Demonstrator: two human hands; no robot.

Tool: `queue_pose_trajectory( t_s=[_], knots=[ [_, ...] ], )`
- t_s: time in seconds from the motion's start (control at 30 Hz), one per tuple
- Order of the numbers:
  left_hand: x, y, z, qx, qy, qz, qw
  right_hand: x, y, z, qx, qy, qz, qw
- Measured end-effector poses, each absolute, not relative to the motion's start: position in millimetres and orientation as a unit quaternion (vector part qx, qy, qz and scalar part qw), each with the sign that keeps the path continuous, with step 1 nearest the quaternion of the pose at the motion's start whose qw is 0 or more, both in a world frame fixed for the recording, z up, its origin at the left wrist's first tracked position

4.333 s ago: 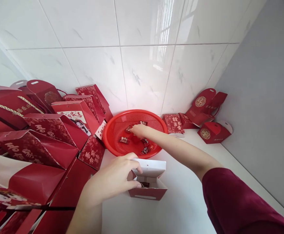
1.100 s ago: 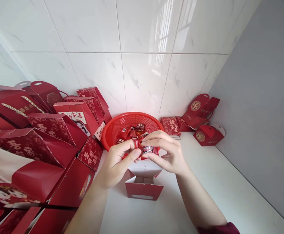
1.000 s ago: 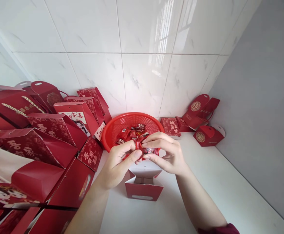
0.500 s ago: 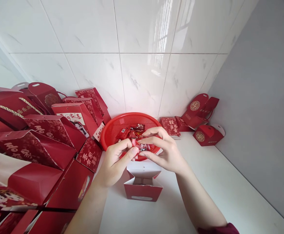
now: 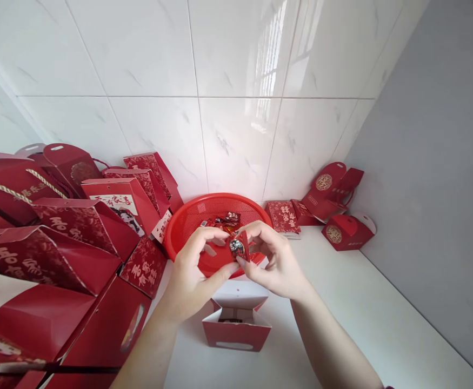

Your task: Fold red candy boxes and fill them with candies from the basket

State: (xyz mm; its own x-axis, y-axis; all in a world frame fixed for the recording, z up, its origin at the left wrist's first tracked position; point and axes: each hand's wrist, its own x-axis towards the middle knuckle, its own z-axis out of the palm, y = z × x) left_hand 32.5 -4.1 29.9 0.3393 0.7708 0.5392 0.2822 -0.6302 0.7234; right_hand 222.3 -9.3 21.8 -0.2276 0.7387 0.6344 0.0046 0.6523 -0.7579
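Your left hand (image 5: 193, 270) and right hand (image 5: 274, 265) meet fingertip to fingertip, both pinching one wrapped candy (image 5: 238, 247) just above the open red gift box (image 5: 236, 324). Behind that box sits the red mesh basket (image 5: 183, 229) with more candies (image 5: 224, 220).

Glossy white marbled tiles (image 5: 236, 124) are covering the back wall, with grey grout lines crossing them and a window's reflection (image 5: 266, 81) shining near the middle. A plain grey wall (image 5: 431, 162) is closing off the right side, and a white counter (image 5: 341, 302) is running below both, lying in soft daylight.
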Motion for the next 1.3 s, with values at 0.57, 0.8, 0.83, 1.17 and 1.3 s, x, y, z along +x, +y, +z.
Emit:
queue_pose_trajectory(
  t_s=[0.57, 0.8, 0.83, 1.17, 1.3],
  knots=[
    [28, -20, 37, 0.808, 0.356, 0.437, 0.172, 232, -21, 18, -0.235, -0.727, 0.374, 0.526],
    [22, -31, 22, 0.817, 0.396, 0.299, 0.293, 253, -39, 30, -0.28, -0.703, 0.261, 0.599],
    [22, -35, 18, 0.821, 0.404, 0.27, 0.301, 256, -43, 32, -0.283, -0.712, 0.232, 0.6],
    [22, -110, 1, 0.812, 0.435, 0.235, 0.31, 271, -100, 42, -0.211, -0.712, 0.134, 0.656],
    [21, -111, -1, 0.808, 0.429, 0.248, 0.318, 271, -110, 29, -0.195, -0.743, 0.122, 0.629]
  ],
)
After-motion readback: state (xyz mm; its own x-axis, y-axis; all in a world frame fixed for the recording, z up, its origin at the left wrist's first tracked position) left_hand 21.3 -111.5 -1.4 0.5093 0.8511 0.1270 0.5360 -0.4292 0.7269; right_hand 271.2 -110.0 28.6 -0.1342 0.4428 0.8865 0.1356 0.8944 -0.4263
